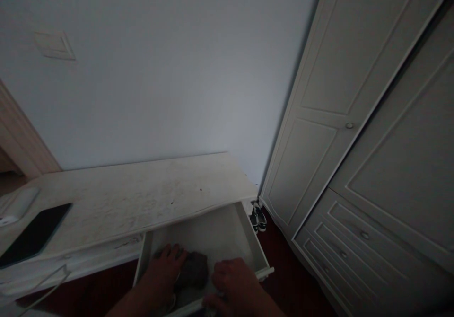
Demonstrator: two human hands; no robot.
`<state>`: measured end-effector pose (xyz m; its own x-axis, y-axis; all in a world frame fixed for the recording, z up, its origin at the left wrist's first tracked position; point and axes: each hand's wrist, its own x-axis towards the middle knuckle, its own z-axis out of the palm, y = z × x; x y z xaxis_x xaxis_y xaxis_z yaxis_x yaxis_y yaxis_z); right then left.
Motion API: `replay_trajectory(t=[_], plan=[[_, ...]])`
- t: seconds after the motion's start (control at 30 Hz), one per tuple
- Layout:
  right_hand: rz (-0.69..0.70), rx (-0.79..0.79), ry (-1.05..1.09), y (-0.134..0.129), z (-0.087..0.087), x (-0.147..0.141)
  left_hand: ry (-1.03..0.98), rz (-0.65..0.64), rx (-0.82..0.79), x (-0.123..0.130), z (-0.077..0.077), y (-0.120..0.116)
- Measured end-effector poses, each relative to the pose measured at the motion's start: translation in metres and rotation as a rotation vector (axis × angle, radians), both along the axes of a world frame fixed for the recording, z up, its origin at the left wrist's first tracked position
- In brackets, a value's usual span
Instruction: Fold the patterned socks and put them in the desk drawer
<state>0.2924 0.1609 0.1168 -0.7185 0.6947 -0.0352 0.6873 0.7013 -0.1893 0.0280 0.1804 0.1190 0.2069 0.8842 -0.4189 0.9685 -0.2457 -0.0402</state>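
Note:
An open white drawer (227, 229) juts out from a low white cabinet. Inside it, toward the left, lies a dark grey bundle (194, 270) that looks like cloth. My left hand (163, 272) reaches over the drawer's left side with bent fingers, at the left edge of the bundle; what is under its fingers is hidden. To the right of the bundle, near the drawer's front, my right hand (230, 284) has curled fingers. Something small and pale shows beneath it, too dim to make out.
On the cabinet top (135, 189) lie a dark flat tablet-like object (35, 232) and a white box-like item (17, 206). Dark shoes (258, 216) stand on the floor beyond the drawer. A tall wardrobe (319, 156) rises on the right. A pale cable hangs lower left.

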Motion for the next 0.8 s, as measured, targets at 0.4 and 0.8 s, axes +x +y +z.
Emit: replay_trajectory(t=[0.4,0.8], plan=[[0.031,0.017,-0.010,0.003,-0.008,0.000,-0.087,0.001,0.246,0.025,0.014,0.063],[0.005,0.033,0.022,0.001,0.004,-0.003,-0.245,-0.223,0.115,0.092,0.010,0.058]])
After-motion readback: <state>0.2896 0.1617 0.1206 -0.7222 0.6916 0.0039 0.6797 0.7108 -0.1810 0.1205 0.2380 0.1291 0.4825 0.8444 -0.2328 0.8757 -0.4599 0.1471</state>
